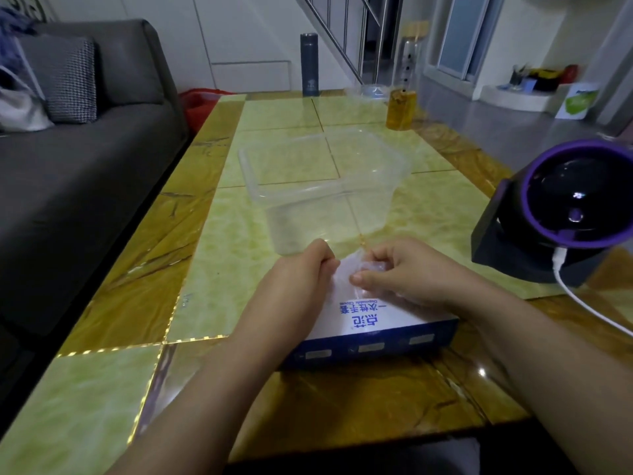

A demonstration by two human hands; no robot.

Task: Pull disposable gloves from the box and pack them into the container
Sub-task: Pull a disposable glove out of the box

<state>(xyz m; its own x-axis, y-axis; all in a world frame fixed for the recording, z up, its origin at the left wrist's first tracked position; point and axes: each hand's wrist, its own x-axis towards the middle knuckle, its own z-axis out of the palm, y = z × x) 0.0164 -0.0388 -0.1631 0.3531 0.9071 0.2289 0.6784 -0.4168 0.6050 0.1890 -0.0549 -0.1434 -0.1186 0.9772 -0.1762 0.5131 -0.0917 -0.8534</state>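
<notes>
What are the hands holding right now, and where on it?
A thin clear glove over the glove box: left hand grips its left edge, right hand pinches its right side.

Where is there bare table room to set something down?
Bare tabletop lies left of the glove box and clear container, toward the sofa, and beyond the container up to the flask. Crowded: right edge, with fan and cable.

A grey sofa (85, 159) with a checked cushion (65, 77) stands just beside the left side of the desk (102, 399), whose top has green marble-like tiles and a brown border. Behind are a white wall (239, 29), a metal stair railing (346, 36), a glass door (466, 32) and a grey glossy floor (496, 121).
</notes>
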